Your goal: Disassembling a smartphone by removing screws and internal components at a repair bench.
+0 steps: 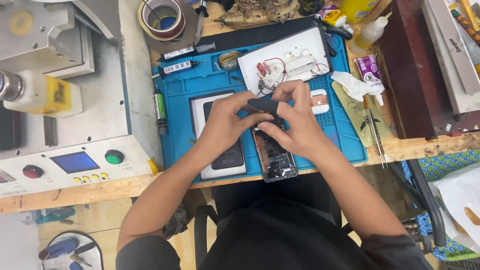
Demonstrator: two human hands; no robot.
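1. Both hands are met over the blue work mat: the left hand is pinched closed on one end of a small dark flat piece, and the right hand is pinched on its other end, with lower fingers resting on the opened phone.
2. The dark piece is held just above the opened phone, near the mat's middle; it is judged light, thin and somewhat flexible (easily creased), so it is best gripped by its edges.
3. The opened phone is judged stiff but fragile, with exposed innards; its outer frame is the safe place for a hold.
4. Left of the mat, a grey machine is seen, with a blue screen, a red and a green button, and a yellow label on a pale cylinder.
5. On the mat's left part, two dark syringe tubes with white barcode labels are laid.
6. Behind the mat, a tape roll is set.
7. Right of the mat, a purple-and-white tube and a clear squeeze bottle are placed.
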